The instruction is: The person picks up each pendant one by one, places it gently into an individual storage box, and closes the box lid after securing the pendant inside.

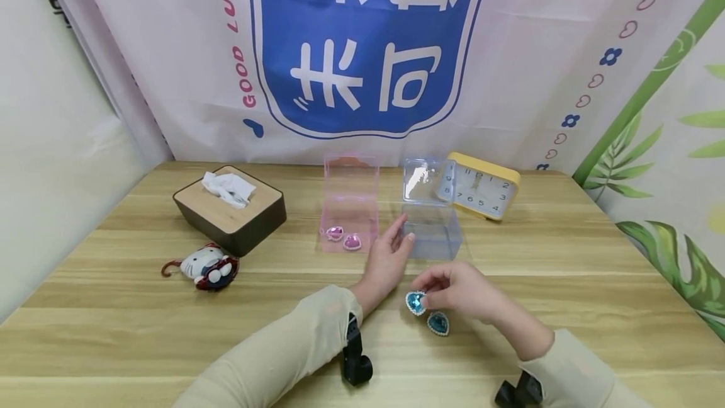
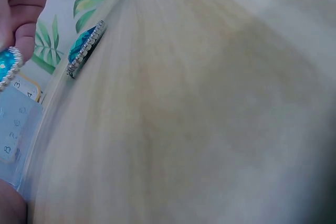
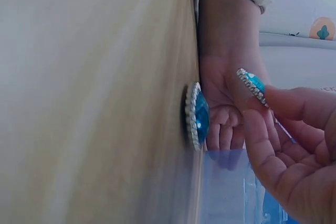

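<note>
My right hand (image 1: 467,289) pinches a light-blue gem (image 1: 415,303) with a beaded silver rim between thumb and fingers, a little above the table. Just below it, a second blue gem (image 1: 438,323) lies on the wood; the right wrist view shows both gems, the held one (image 3: 254,85) tilted. My left hand (image 1: 387,264) rests against the left side of a clear blue box (image 1: 444,241), its thumb and index finger extended. The box's hinged lid (image 1: 425,181) stands raised at the back. In the right wrist view the left hand's other fingers show loosely bent beside the box.
Left of the blue box stands a clear pink box (image 1: 350,209), lid up, with two pink gems (image 1: 352,242) inside. A yellow clock (image 1: 481,186) leans behind the blue box. Farther left are a tissue box (image 1: 229,209) and a cat figurine (image 1: 208,266). A printed cloth (image 1: 368,49) hangs behind.
</note>
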Tool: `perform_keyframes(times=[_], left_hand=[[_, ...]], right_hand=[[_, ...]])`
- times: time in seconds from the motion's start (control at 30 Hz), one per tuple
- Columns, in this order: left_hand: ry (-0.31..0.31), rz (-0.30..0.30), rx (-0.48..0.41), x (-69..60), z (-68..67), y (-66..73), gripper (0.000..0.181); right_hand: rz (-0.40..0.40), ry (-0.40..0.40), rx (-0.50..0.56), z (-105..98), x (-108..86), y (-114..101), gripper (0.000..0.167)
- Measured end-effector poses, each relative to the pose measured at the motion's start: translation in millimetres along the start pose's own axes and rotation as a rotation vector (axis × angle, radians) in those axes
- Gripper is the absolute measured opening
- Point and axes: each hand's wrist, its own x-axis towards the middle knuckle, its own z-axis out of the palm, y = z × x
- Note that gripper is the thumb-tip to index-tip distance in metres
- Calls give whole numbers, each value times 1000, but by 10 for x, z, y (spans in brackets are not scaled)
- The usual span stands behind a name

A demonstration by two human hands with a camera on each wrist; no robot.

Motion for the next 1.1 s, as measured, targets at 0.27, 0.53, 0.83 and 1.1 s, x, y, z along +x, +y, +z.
perform_keyframes(times=[0.27, 0.53, 0.83, 1.1], left_hand=[[-4, -20, 1, 2, 13, -5, 49], [-10, 4, -18, -7, 10, 4, 49], [-9, -8, -35, 15, 14, 8, 49], [2, -6, -36, 15, 10, -5, 49]], right_hand=[[30, 62, 75, -120, 33, 1, 29], [37, 138, 166, -234, 101, -42, 32], [21, 248, 218, -333, 231, -67, 33], [17, 376, 195, -417, 360, -29, 33]])
